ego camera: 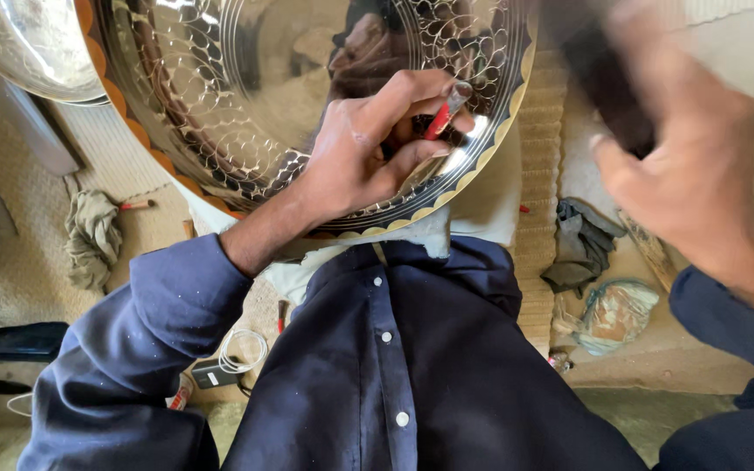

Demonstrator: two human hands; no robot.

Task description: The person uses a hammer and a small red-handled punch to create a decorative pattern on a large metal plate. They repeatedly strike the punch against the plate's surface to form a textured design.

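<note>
While the large round metal tray [246, 96] leans against the person's lap and chest, its engraved face turned up toward the head camera, the left hand [368, 153] rests on the lower part of that face, closed around a thin red-handled engraving tool [445, 112] whose tip meets the metal just inside the scalloped border. The right hand [700, 166] is raised at the far right, clear of the tray, and heavily blurred; it looks closed around a dark, blurred object [604, 78], though what that object is cannot be made out. Bands of fine scale-like pattern already ring the tray, so the step in hand appears to be the marking of the decoration near the rim, with the tool set in place. As a judgement, the next move calls for a steady left-hand grip, the tool tip kept on its line, and the tray held from sliding on the lap. A second metal dish [28, 44] sits at the far left. On the floor lie a crumpled rag [91, 235] to the left and a dark cloth [582, 249] with a bundled bag [614, 314] to the right.
</note>
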